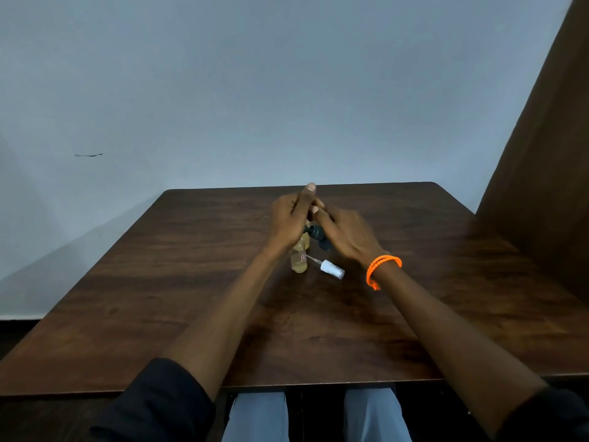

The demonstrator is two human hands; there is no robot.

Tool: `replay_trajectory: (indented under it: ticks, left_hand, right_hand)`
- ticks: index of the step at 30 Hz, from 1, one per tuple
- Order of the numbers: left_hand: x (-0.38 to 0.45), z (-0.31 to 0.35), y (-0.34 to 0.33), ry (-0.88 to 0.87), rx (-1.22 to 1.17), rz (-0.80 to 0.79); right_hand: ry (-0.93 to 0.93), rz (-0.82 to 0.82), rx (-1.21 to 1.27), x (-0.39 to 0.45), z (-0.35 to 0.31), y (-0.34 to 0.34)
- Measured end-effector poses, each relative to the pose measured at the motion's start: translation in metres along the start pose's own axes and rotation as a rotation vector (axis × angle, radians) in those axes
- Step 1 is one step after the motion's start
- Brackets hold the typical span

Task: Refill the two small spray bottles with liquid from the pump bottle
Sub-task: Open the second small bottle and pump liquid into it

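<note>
Dark wood table (191, 282), both hands meeting over the bottles at its middle.

The left hand (288, 220) and right hand (345, 236) blur together over the dark pump bottle (315, 231), mostly hidden; their grip cannot be told. One small spray bottle (299, 261) stands open just beside its white sprayer cap (331, 268); a second bottle is barely visible behind.

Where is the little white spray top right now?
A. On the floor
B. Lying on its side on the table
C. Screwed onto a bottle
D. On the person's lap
B: the white spray top lies on its side on the brown table, its thin tube pointing toward the small open bottle beside it.
</note>
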State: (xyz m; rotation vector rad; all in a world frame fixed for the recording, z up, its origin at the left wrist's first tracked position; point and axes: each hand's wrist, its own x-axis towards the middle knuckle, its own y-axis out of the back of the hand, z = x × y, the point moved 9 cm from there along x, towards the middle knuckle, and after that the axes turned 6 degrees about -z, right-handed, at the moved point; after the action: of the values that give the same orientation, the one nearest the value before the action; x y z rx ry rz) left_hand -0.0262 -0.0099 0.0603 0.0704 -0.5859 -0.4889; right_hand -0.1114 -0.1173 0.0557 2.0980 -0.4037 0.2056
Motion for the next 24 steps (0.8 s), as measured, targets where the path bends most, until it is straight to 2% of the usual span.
replay_trajectory:
  ticks: [2, 6, 10, 18, 24]
  left_hand:
    - [-0.002, 0.004, 0.0, -0.004, 0.071, -0.009]
    - [-0.004, 0.004, 0.001, 0.014, 0.165, -0.027]
    - [-0.006, -0.001, -0.004, 0.085, 0.21, -0.058]
    - [0.005, 0.01, -0.004, 0.113, 0.179, -0.092]
    - [0.006, 0.014, -0.018, 0.046, 0.293, -0.21]
  right_hand:
    - [0.048, -0.032, 0.106, 0.004, 0.005, 0.005]
    - [0.115, -0.046, 0.105, 0.006, 0.021, 0.014]
    - [-0.011, -0.024, 0.148, 0.003, 0.045, 0.013]
    - [-0.192, 0.181, 0.16, -0.006, 0.054, 0.013]
    - [-0.173, 0.244, 0.059, -0.011, 0.046, 0.019]
